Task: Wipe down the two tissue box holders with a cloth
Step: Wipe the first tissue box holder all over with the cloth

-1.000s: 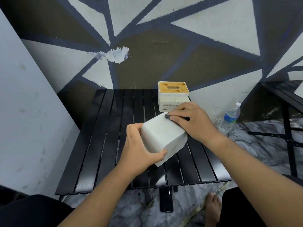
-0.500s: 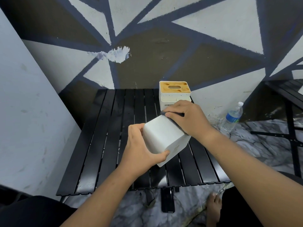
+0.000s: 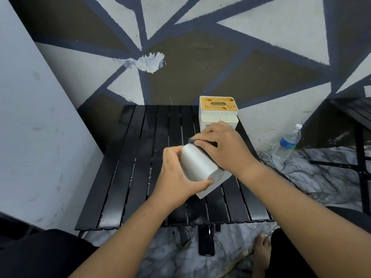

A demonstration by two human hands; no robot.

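Observation:
A white tissue box holder (image 3: pixel 197 165) is tilted above the black slatted table (image 3: pixel 128 173). My left hand (image 3: pixel 176 175) grips its near-left side, thumb on the lower edge. My right hand (image 3: pixel 224 146) presses a dark cloth (image 3: pixel 191 140) onto the holder's upper right face; most of the cloth is hidden under the palm. A second white holder with a wooden slotted lid (image 3: pixel 218 111) stands upright at the table's far right, just behind my right hand.
A painted wall runs behind the table and a grey wall stands on the left. A water bottle (image 3: pixel 289 142) stands on the marble floor at the right. A dark phone (image 3: pixel 206 240) lies on the floor under the table's near edge. A bare foot (image 3: pixel 262 249) rests nearby.
My right hand has slid the cloth up and back along the holder's right face. My left hand has turned the holder a little, so its rounded near face shows more.

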